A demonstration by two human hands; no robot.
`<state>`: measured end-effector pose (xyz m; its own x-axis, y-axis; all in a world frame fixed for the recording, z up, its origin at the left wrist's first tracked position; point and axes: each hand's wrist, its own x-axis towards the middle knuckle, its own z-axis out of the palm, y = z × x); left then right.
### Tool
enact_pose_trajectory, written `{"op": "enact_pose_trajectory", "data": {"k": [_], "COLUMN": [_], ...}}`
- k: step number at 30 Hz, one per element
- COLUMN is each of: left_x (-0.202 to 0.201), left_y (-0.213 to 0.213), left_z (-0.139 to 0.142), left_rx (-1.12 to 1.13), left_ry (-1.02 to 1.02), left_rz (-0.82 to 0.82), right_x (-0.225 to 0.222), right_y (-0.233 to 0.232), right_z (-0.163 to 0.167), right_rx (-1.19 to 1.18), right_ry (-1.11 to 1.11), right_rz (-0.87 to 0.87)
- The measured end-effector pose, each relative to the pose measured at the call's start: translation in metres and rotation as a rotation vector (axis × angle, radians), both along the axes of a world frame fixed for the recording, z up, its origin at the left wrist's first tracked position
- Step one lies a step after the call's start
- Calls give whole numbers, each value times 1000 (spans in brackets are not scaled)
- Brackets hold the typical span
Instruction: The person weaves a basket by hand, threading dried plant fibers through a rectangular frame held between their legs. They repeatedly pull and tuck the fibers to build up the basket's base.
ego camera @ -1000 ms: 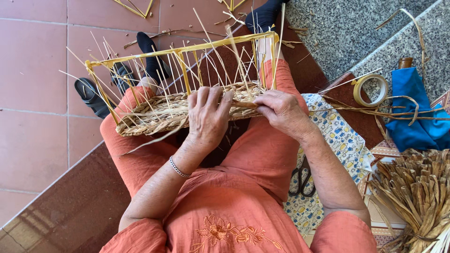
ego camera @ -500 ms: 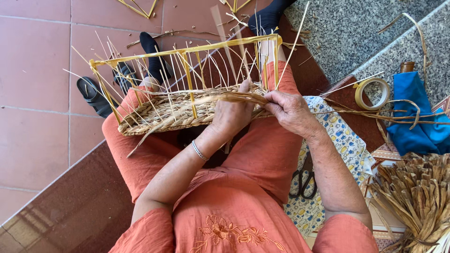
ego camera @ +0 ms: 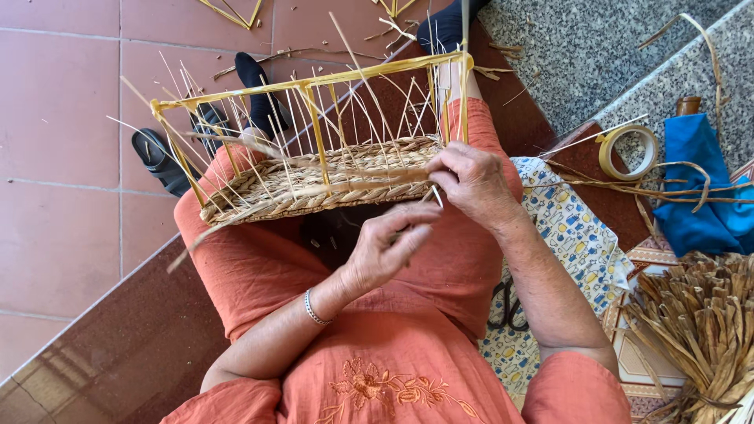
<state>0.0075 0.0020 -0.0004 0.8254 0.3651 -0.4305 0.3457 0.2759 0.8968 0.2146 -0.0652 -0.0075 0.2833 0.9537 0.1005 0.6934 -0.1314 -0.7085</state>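
- Right hand (ego camera: 471,184) keeps its grip closed on the woven edge of the basket (ego camera: 314,184), pinching a strand there
- Left hand (ego camera: 389,247) sits just below, fingers curled round a thin strand
- Basket rests on the person's lap, yellow frame (ego camera: 314,82) upright above it
- Tape roll (ego camera: 628,149) lies well apart to the right

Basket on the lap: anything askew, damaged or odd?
Nothing looks damaged. The basket is only woven low down, so bare stakes fan out unevenly above. One loose strand trails off its left corner. Both hands work its right end.
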Motion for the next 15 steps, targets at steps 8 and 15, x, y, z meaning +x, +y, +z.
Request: {"op": "enact_pose_trajectory", "data": {"k": [8, 15], "left_x": [-13, -20], "left_y": [45, 33], "left_z": [-29, -46], "left_rx": [1519, 1404], "left_ry": [28, 111], "left_rz": [-69, -153], "right_x": [-1, -8], "right_y": [-6, -1], "right_z": [4, -21], "right_rx": [-53, 48], "right_ry": [-44, -115], "right_rz": [38, -177]}}
